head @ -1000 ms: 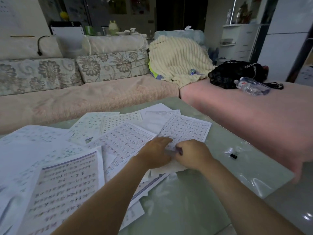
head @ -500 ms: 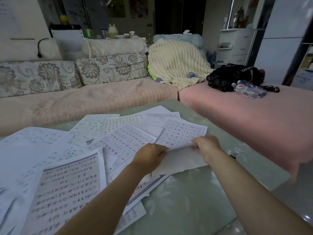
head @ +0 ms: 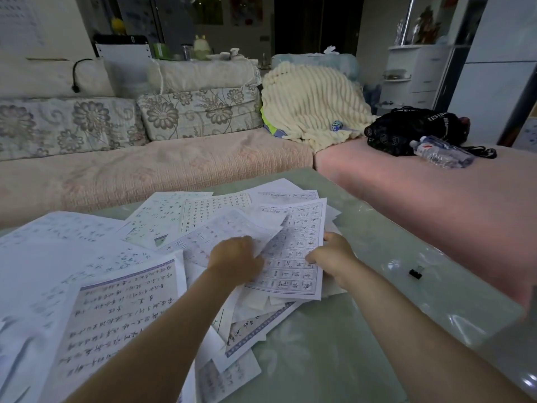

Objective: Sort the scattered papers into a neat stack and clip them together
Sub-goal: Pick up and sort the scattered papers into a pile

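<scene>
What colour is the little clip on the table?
Black. The binder clip shows best in the head view, lying on the pale green table.

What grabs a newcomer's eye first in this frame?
The sprawl of scattered papers covering the left half of the glass table. The left hand and right hand hold a gridded worksheet by its side edges atop the pile. A black binder clip lies alone on bare glass to their right.

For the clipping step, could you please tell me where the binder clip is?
Head view: the binder clip lies on the glass table, right of the right hand, apart from the papers.
</scene>
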Demonstrator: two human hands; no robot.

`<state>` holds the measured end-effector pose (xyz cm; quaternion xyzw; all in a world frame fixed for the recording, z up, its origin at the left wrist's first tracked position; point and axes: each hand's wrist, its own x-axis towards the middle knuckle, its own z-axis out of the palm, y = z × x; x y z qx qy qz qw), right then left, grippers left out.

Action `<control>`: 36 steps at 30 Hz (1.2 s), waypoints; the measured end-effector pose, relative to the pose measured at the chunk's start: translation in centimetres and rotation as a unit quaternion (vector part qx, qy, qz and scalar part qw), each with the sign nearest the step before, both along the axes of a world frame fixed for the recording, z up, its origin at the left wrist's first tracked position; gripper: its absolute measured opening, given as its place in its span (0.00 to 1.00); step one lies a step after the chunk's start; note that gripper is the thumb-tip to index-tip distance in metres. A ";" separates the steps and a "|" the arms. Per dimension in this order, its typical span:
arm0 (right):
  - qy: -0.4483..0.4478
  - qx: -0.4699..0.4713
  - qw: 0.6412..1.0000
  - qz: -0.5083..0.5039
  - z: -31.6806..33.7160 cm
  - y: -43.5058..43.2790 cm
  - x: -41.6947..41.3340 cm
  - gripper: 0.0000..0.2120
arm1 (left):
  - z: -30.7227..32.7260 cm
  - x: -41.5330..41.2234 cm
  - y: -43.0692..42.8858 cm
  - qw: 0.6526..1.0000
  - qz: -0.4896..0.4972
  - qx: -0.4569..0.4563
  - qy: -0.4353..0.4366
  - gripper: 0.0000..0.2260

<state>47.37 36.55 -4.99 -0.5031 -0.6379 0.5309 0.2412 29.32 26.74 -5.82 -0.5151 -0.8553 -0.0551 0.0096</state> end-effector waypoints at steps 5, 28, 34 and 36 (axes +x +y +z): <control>0.007 0.008 1.000 0.012 0.3 -0.3 -1.5 0.15 | 1.1 0.7 1.2 0.997 0.034 0.054 -0.038 0.12; 0.083 -0.031 0.993 -0.082 0.5 2.0 3.7 0.11 | 3.6 -2.6 0.1 0.915 0.120 0.184 -0.339 0.35; 0.097 0.008 0.994 -0.057 -0.1 1.8 3.7 0.08 | 4.0 -0.9 -0.7 0.859 0.076 0.170 -0.476 0.08; 0.066 0.021 0.995 -0.070 0.3 1.6 3.1 0.17 | 3.2 -0.3 -1.1 0.850 0.085 0.184 -0.486 0.06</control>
